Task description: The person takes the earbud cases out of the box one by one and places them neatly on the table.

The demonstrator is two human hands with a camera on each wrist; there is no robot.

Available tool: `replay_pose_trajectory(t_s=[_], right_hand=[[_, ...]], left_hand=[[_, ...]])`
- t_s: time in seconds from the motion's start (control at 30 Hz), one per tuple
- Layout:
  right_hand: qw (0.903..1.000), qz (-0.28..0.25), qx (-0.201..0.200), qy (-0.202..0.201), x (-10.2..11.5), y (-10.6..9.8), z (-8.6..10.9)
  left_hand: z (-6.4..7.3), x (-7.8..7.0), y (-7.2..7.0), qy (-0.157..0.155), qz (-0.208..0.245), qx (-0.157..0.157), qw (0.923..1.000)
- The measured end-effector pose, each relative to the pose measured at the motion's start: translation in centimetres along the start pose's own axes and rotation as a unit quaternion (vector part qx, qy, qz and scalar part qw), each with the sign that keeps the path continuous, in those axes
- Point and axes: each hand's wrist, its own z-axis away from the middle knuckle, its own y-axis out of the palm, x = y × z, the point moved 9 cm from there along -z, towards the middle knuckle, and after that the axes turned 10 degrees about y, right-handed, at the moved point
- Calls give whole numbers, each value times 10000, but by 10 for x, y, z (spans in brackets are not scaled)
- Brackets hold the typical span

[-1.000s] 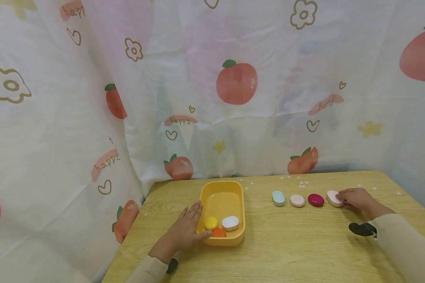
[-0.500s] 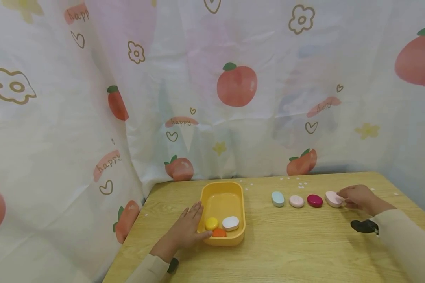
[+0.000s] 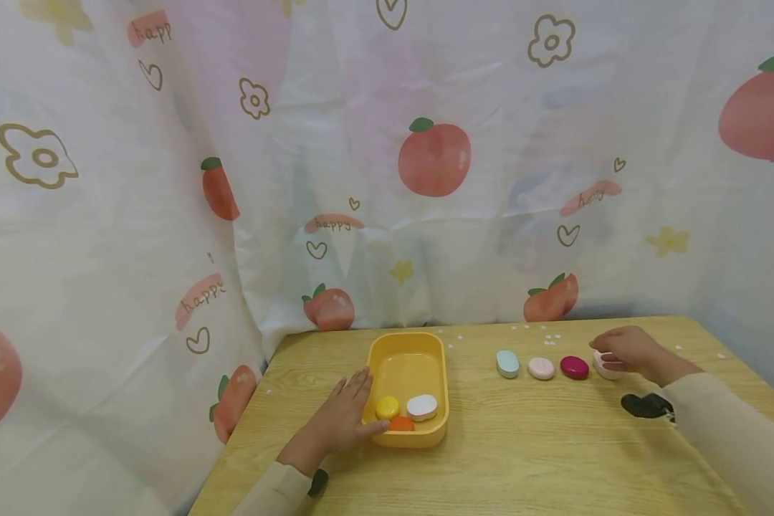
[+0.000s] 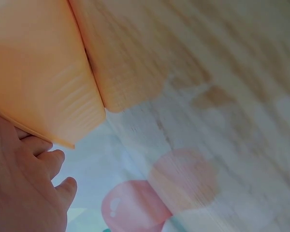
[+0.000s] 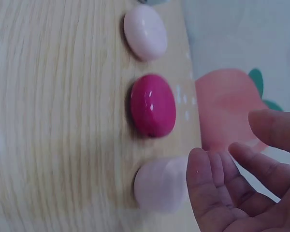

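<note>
My left hand (image 3: 340,416) rests against the left rim of a yellow rectangular tub (image 3: 443,387), fingers extended and thumb over the near corner. In the left wrist view its fingertips touch the rim of the tub (image 4: 43,92). The tub holds a yellow round piece (image 3: 387,408), a white oval piece (image 3: 422,407) and a partly hidden orange piece (image 3: 401,424). My right hand (image 3: 635,352) hovers over a pale pink oval block (image 5: 159,186), partly covering it. Its fingers are loosely bent, with nothing between them in the right wrist view.
Left of my right hand, a glossy crimson oval (image 3: 575,368), a smaller pale pink oval (image 3: 541,368) and a light blue oval (image 3: 507,364) stand in a row on the wooden table (image 3: 522,459). Small white specks lie behind them. A fruit-print curtain (image 3: 464,251) hangs at the back.
My right hand has shifted left and up from the right edge of the pale pink block to over it. The left hand and tub have stayed in place.
</note>
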Motion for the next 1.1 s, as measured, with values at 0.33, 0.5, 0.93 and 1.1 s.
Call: replay_pose_trajectory(t_s=[0.33, 0.5, 0.93, 1.1], right_hand=[[9993, 17, 307, -197, 34, 30, 0], [9987, 8, 377, -330, 48, 43, -1], [9948, -248, 779, -608, 80, 73, -2], [9932, -234, 921, -669, 89, 87, -8]], left_hand=[[1, -2, -2, 24, 47, 22, 10000], [1, -2, -1, 25, -6, 44, 10000], [-2, 0, 0, 6, 31, 29, 10000], [-1, 0, 0, -10, 80, 26, 10000]])
